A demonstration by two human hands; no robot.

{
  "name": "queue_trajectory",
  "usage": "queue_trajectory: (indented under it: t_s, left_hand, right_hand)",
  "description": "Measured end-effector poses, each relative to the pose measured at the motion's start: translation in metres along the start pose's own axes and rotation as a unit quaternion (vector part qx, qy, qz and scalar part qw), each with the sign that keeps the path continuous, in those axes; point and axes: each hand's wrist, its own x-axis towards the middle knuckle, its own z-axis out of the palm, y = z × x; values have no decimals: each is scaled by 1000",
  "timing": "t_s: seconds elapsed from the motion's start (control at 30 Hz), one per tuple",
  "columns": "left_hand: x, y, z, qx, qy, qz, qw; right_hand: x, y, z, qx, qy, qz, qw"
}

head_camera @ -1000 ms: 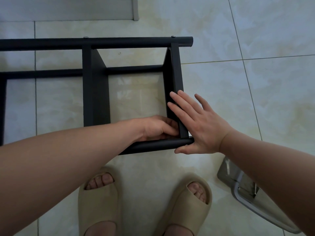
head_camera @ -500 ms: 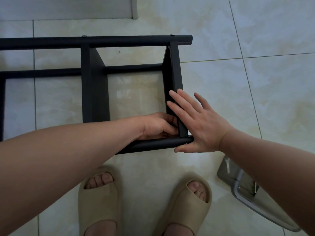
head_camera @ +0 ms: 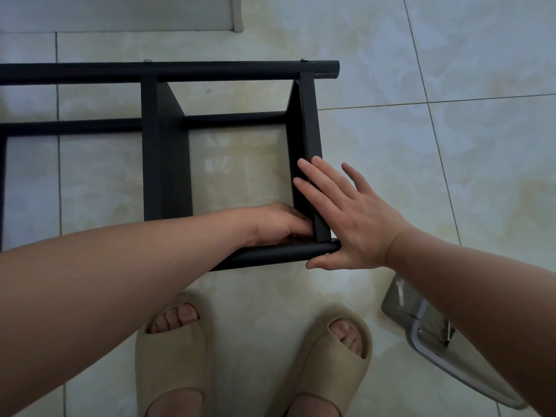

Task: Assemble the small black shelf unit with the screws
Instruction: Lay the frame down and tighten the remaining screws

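Observation:
The black shelf unit lies on its side on the tiled floor. Two screw heads show on its far tube. My right hand lies flat with straight fingers against the outer face of the end panel, its thumb at the end of the near tube. My left hand reaches inside the frame, fingers curled into the corner where the end panel meets the near tube. Whatever its fingertips hold is hidden.
My two feet in beige slippers stand just in front of the near tube. A clear plastic bag with metal parts lies on the floor at the lower right. A white wall base runs along the top edge.
My left hand has shifted slightly inside the corner. The right hand and the shelf unit stay where they were.

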Motion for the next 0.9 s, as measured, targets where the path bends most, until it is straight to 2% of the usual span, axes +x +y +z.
queue_trajectory:
  t_s: [0.1, 0.27, 0.37, 0.47, 0.6, 0.67, 0.9]
  left_hand:
    - [3, -2, 0, -29, -2, 3, 1000]
    - [1, 1, -4, -94, -73, 6, 993]
    - [0, 0, -3, -113, -89, -5, 990]
    - [0, -1, 1, -98, -77, -14, 992]
    - [0, 2, 3, -47, -7, 1, 999]
    - [1, 1, 3, -40, 2, 3, 999]
    - [3, -4, -1, -139, -81, 1, 987]
  right_hand:
    - [0, 0, -1, 1, -2, 1, 1000]
    - [0, -1, -1, 0, -2, 1, 1000]
    - [0, 0, -1, -2, -6, 2, 1000]
    - [-1, -1, -1, 0, -4, 2, 1000]
    - [0, 0, -1, 1, -5, 2, 1000]
    - [0, 0, -1, 2, -5, 1, 1000]
    - [-1, 0, 0, 4, -2, 2, 1000]
